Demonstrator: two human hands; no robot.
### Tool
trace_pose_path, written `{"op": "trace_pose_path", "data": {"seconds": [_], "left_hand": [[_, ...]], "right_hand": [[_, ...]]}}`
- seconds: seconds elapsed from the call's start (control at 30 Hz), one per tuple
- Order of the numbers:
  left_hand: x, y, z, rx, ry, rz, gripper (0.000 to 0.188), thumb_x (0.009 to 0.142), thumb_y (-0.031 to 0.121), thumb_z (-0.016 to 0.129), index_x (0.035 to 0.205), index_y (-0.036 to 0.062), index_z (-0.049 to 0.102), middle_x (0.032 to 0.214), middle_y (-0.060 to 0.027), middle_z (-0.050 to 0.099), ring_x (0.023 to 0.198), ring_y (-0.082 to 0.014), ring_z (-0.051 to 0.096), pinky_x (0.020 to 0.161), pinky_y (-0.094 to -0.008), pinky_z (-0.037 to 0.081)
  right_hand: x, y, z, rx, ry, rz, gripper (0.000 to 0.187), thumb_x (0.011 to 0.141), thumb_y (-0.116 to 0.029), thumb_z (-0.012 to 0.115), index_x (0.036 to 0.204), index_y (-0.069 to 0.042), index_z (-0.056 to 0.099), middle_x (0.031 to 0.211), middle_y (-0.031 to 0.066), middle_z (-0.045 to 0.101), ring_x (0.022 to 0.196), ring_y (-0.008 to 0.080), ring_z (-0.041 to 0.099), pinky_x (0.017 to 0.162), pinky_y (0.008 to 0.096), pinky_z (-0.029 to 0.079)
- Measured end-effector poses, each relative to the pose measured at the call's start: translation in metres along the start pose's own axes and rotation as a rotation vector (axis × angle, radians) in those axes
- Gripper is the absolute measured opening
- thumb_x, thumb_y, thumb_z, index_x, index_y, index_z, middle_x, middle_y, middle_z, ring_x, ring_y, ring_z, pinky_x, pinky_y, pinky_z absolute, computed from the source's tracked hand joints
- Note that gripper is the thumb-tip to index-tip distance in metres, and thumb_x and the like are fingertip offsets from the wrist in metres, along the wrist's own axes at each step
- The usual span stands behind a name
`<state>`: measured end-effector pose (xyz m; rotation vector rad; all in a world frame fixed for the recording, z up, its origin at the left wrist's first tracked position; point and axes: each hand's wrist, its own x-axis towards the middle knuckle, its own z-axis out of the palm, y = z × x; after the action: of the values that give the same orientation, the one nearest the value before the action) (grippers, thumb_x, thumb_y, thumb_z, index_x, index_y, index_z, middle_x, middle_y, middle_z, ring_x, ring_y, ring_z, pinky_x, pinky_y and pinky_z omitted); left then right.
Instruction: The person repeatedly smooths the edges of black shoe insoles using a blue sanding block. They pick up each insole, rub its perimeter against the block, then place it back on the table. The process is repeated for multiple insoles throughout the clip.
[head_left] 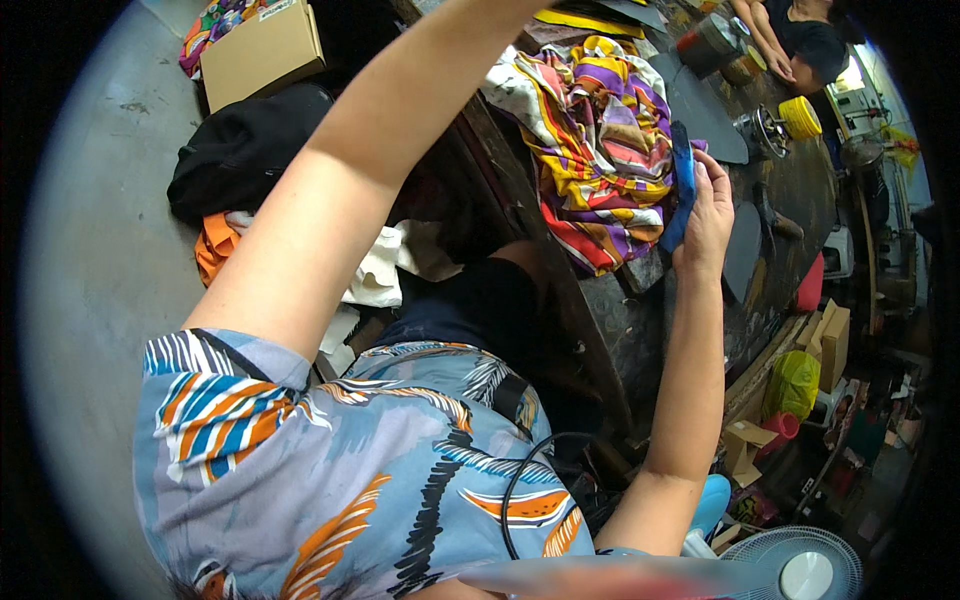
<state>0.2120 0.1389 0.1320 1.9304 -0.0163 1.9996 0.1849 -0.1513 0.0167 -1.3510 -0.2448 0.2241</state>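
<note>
Head view shows the right hand point(708, 215) at the right edge of a bunched multicoloured cloth point(605, 150), which lies on the dark surface point(808, 180). This hand is partly curled and touches a dark blue strip point(684, 185); the strip lies between the hand and the cloth, just left of the fingers. Whether the hand grips the strip or only rests against it, I cannot tell. Left forearm point(440, 70) reaches past the upper edge, so the left hand is out of view and its state I cannot tell.
</note>
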Motion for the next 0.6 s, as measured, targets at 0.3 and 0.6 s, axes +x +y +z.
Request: {"op": "trace_pose_path", "data": {"seconds": [0.3,0.6], "left_hand": [[-0.069,-0.065,0.047,0.28,-1.199,-0.183,0.063,0.086,0.059,0.047,0.138,0.0229,0.043,0.14,-0.0141,0.044,0.13,-0.0353,0.038,0.104,-0.0649,0.024],[-0.122,0.069,-0.004,0.304,-0.695,0.162,0.041,0.081,0.049,0.063,0.11,0.0193,0.066,0.118,-0.0127,0.059,0.109,-0.0331,0.057,0.083,-0.0569,0.044]], "right_hand": [[0.003,0.005,-0.003,-0.067,-0.002,-0.048,0.018,0.096,-0.014,0.054,0.11,-0.003,0.059,0.104,0.0039,0.061,0.092,0.0086,0.058,0.083,0.0235,0.047],[0.0,0.001,-0.014,0.101,0.11,-0.094,0.017,0.096,-0.013,0.052,0.109,-0.003,0.056,0.093,0.0085,0.063,0.072,0.0127,0.06,0.063,0.025,0.051]]}}
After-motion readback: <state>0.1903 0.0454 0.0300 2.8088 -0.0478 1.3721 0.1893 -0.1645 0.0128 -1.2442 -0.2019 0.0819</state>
